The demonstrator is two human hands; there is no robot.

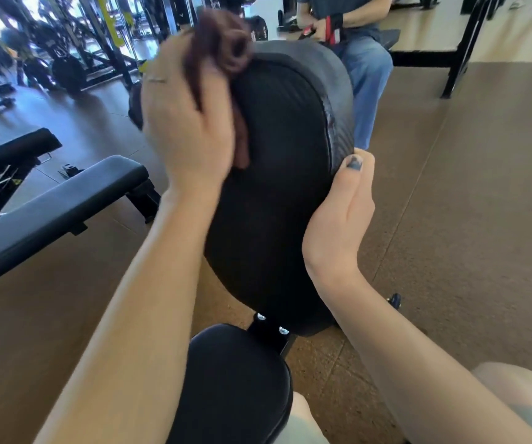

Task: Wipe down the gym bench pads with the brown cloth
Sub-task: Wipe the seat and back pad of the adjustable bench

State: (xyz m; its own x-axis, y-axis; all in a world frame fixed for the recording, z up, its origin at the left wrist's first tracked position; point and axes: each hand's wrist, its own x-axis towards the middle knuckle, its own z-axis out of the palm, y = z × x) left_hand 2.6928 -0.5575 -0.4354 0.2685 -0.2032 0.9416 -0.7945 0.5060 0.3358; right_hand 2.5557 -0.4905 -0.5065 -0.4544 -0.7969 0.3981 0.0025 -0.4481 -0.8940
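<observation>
The left hand (pixel 187 123) has its grip closed on the brown cloth (pixel 223 49), pressing it on the far left top of the black back pad (pixel 274 187). The right hand (pixel 341 219) lies flat and open on the pad's right edge.

A second flat bench (pixel 56 203) stands left, weight racks (pixel 66 59) behind — a seated person (pixel 354 43) beyond.
</observation>
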